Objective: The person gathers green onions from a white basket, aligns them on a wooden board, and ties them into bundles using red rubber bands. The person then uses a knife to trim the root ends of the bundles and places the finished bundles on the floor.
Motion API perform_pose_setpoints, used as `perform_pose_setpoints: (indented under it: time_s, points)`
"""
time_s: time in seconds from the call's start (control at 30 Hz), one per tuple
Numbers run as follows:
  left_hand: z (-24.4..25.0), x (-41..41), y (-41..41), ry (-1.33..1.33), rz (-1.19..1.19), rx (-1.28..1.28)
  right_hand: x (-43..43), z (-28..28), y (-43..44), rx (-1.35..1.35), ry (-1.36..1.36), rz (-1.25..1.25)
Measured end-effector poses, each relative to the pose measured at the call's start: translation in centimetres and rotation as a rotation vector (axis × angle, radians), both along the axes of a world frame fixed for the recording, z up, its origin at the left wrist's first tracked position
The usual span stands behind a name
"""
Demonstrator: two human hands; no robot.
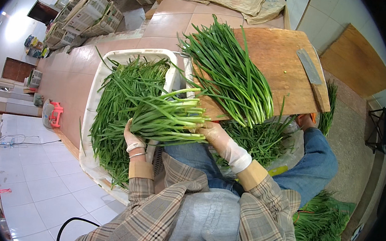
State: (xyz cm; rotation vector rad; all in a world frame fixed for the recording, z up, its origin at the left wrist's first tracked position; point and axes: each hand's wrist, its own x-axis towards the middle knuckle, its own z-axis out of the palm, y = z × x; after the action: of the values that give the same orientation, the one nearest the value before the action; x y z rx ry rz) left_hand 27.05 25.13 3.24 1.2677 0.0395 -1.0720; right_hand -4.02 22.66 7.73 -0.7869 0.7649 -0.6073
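A bunch of green garlic chives (165,118) lies across both my hands, its pale stem ends toward the right. My left hand (133,137) cups the leafy part from the left, and my right hand (214,134) holds the stem ends. Both hands wear thin gloves. Below and left of the bunch is a white plastic crate (88,121) filled with loose chives (114,113). Another pile of chives (231,72) rests on the wooden cutting board (272,44), stem ends toward me. A cleaver (308,67) lies at the board's right side.
Chive trimmings (263,140) fill a plastic-lined container (296,143) between my legs. More chives (321,228) lie on the floor at lower right. Stacked crates (85,14) stand at upper left, woven sacks (244,1) beyond the board, and a red stool (56,113) at left.
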Motion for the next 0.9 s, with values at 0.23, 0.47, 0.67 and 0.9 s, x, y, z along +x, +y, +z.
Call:
perform_pose_setpoints:
  time_s: [0.23,0.47,0.67,0.9]
  points:
    - [1.1,-0.6,1.2,0.05,-0.025,-0.113,0.0,-1.2,0.0,0.096,-0.135,-0.018]
    - [1.0,0.9,1.5,0.031,0.004,-0.103,0.5,-3.6,1.0,0.205,-0.359,-0.03]
    - [0.3,0.0,1.3,0.031,-0.015,-0.109,-0.9,-5.0,2.9,0.499,-0.676,-0.112]
    - [-0.7,1.1,1.4,0.058,0.038,-0.115,-13.5,-4.4,5.3,0.293,-0.72,-0.468]
